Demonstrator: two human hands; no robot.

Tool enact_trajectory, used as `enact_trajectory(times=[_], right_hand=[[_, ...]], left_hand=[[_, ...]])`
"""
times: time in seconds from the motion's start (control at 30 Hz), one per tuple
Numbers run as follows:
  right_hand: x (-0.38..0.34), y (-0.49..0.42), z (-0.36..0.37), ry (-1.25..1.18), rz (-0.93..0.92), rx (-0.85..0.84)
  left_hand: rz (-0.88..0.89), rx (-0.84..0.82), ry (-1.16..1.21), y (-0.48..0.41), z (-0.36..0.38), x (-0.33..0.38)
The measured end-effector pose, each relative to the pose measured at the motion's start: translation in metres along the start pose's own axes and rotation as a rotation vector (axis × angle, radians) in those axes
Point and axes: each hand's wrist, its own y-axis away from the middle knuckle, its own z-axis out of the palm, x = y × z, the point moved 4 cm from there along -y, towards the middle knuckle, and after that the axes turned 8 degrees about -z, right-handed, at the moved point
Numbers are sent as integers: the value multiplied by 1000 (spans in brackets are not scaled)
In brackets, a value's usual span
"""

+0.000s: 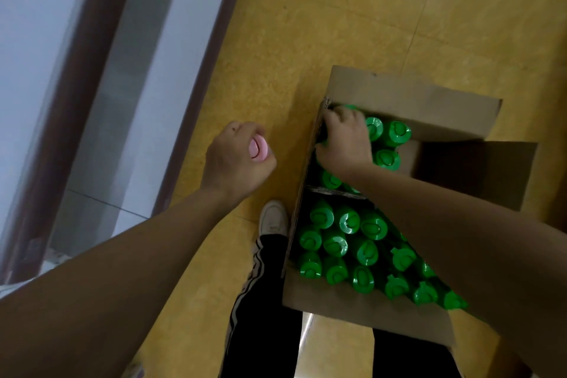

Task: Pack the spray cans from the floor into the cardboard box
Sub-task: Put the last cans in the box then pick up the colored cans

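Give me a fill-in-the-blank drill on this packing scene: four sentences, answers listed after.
1. The left hand grips a spray can with a ____ cap.
2. The packed cans in the cardboard box have ____ caps.
3. The right hand reaches over cans inside the ____.
4. The shoe on the floor beside the box is ____.

Missing words: pink; green; box; white.
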Motion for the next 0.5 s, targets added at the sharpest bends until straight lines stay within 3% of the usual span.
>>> enact_trajectory(times=[0.17,0.23,0.33,0.5], right_hand=[[-57,23,-20,-305,-324,30],[-63,31,-44,-506,-287,144],[-45,45,-92,-592,-181,351],[35,78,-145,-672,24,467]], left_hand=[[196,164,45,3,-41,56],[275,218,67,2,-52,84],[357,247,138,6,-58,131],[502,206,251,20,-32,201]])
